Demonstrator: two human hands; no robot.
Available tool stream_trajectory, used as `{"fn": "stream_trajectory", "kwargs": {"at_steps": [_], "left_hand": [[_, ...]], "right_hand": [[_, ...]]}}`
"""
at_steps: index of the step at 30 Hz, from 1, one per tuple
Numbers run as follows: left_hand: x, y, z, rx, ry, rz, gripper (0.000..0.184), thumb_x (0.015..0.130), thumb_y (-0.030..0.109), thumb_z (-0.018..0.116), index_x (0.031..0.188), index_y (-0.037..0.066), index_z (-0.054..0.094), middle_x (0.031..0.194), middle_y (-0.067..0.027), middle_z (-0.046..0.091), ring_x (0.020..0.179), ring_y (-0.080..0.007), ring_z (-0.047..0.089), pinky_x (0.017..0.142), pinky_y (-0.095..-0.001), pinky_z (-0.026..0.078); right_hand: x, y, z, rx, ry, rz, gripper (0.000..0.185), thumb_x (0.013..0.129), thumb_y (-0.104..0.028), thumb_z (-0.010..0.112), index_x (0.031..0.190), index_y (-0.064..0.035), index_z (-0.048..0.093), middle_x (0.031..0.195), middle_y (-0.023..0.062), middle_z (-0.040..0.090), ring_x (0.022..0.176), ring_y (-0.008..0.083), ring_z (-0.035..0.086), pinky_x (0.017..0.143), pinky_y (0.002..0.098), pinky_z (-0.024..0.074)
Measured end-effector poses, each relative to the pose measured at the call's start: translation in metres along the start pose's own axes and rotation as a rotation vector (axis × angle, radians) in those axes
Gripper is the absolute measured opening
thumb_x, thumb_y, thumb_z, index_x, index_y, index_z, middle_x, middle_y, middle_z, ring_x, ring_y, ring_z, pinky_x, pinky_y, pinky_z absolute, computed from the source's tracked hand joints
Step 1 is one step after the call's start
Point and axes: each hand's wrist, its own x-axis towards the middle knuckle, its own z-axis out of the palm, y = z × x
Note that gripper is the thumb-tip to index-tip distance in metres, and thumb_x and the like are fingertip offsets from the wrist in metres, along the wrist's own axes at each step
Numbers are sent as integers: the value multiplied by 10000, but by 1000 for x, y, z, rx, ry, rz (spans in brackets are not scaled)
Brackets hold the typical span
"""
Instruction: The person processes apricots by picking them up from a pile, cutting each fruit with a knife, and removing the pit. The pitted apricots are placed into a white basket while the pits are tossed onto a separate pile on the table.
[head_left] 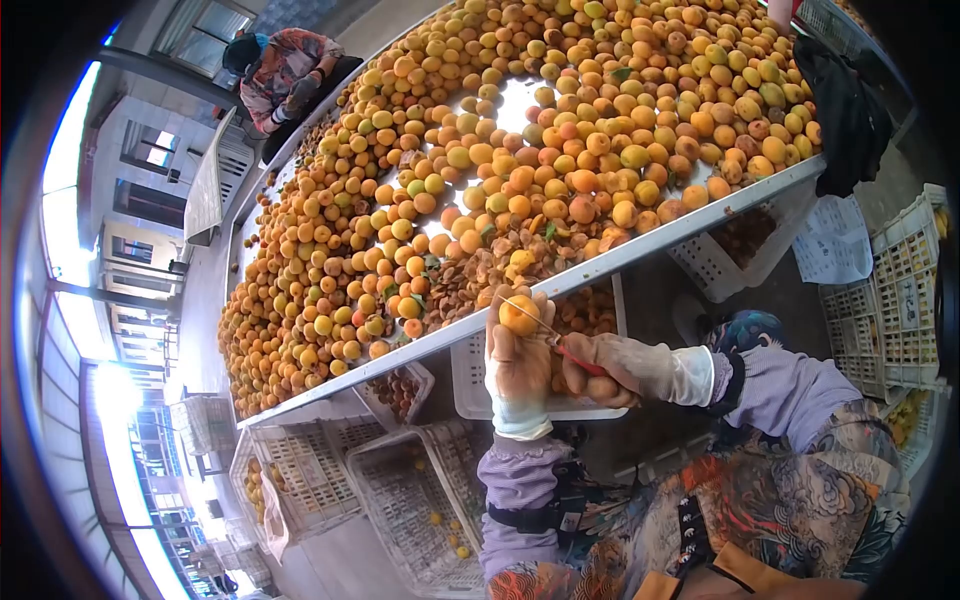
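My left hand [512,362], in a stained pale glove, is closed around an orange-yellow apricot [519,316] at the near edge of the table. In my gloved right hand [622,368] is a small knife with a red handle [582,361]. Its thin blade reaches across to the apricot; how deep it goes, if at all, I cannot tell. Just beyond my hands lie brownish cut pieces [478,276] at the foot of a large heap of apricots [420,190]. Beneath my hands is a white crate [470,385] holding brown-orange pieces.
The metal table rim [690,220] runs diagonally past my hands. Below stand a grey crate [385,465] with a few fruits and a beige crate [300,465]. Stacked crates [905,270] and a dark cloth [845,115] are at right. Another person [285,75] sits at the far left side.
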Motion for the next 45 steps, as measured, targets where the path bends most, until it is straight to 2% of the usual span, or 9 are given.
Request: {"fn": "stream_trajectory", "kwargs": {"at_steps": [11,18,22,31,35,37,39,43,45], "left_hand": [[-3,0,11,123,35,9,625,918,306,546,1374,-29,280,1301,-188,448,1185,-306,479,1056,-436,342],[-8,14,16,527,37,2,617,905,396,551,1334,-3,358,1194,-134,533,1096,-257,521,963,-363,416],[-14,-2,17,280,185,-183,606,910,516,463,1272,31,427,1088,-104,568,966,-223,550,889,-344,450],[-11,13,17,508,92,-161,433,939,312,521,1245,16,446,1083,-106,579,947,-185,554,851,-314,453],[-5,0,12,626,147,38,412,941,303,517,1219,3,465,1066,-102,585,921,-157,557,840,-287,446],[-3,-3,12,730,134,64,482,920,359,547,1210,-12,448,998,-92,587,823,-116,552,738,-256,466],[-4,-2,8,680,119,29,462,929,349,535,1204,-13,453,984,-92,589,863,-129,552,777,-273,464],[-8,-9,6,288,133,-113,409,958,315,488,1197,-15,455,946,-93,588,866,-149,557,804,-285,468],[-8,-16,-6,240,169,-143,399,964,305,476,1205,-12,452,952,-93,584,862,-152,557,805,-288,469]], "right_hand": [[2,4,4,-70,33,-33,591,914,-621,311,728,-89,491,444,-40,312,355,66,286,332,231,221],[3,7,5,-55,17,-25,569,913,-623,320,798,-94,496,475,-42,339,360,66,285,343,218,230],[13,16,6,-144,74,-178,591,905,-634,322,767,-94,519,467,-58,322,347,62,290,317,219,233],[11,9,8,-5,84,26,507,937,-564,325,822,-109,516,512,-56,388,359,52,315,330,201,272],[14,5,8,-125,207,-116,345,964,-418,388,859,-118,521,559,-47,443,377,52,363,326,210,294],[20,10,3,-132,262,-182,289,970,-363,410,863,-121,526,575,-48,462,388,53,385,330,215,310],[21,13,-7,-178,147,-150,362,951,-415,443,1049,-79,535,733,4,601,618,106,641,468,215,508],[30,32,-4,-247,192,-266,373,955,-419,441,1060,-76,543,752,4,597,590,94,605,462,227,494],[57,62,-20,-442,307,-626,372,988,-365,375,1010,-47,568,814,3,564,695,118,552,554,237,467]]}}
